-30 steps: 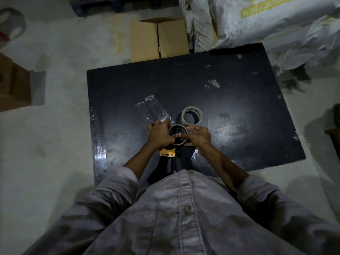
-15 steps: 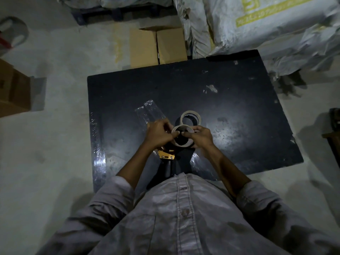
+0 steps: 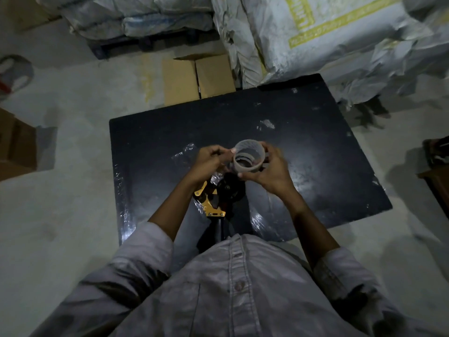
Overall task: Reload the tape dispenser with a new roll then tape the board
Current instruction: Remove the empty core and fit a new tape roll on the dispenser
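Right hand (image 3: 269, 173) and left hand (image 3: 209, 161) are holding a thin tape ring (image 3: 247, 169) just beyond the tape dispenser (image 3: 211, 203), which is lying on the board (image 3: 315, 154). The right fingers are curling round the ring and the left fingers are pinching its rim. The reloading step seems to be underway; next, a roll needs seating squarely on the dispenser's hub.

Pale tape ring (image 3: 249, 169) is hanging above the black board (image 3: 315, 154)
Yellow-black dispenser (image 3: 210, 206) is lying on it — toward the near edge.
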`<state>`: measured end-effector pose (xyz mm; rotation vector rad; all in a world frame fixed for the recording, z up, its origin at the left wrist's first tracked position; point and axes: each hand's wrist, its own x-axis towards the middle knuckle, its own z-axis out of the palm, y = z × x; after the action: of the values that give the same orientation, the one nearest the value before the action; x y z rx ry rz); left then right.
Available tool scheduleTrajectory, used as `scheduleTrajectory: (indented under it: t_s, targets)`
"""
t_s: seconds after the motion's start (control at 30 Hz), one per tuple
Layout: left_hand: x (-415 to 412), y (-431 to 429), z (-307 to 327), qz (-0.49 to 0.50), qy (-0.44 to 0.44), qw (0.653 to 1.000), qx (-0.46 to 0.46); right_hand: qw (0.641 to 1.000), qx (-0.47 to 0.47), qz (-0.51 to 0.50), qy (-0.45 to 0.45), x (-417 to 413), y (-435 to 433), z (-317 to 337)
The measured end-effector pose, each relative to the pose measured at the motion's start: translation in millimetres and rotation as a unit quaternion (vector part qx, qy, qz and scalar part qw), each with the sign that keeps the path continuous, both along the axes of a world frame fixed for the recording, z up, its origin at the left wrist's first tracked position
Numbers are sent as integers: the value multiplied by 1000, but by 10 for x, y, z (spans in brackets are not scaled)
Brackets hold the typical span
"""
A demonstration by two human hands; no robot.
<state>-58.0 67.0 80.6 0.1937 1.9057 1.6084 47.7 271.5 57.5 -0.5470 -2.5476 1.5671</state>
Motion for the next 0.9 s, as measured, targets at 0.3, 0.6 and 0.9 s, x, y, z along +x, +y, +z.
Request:
scheduleTrajectory:
  t_s: [0.3,0.6,0.9]
  targets:
    - [60,-185,-473,8,134,980,-145,984,76,-143,-75,517,496,-434]
    - [367,-622,-831,150,194,957,-153,955,170,-135,-200,527,337,-888]
    - [396,-660,-864,166,190,953,-166,967,169,1,-191,-489,-179,-660]
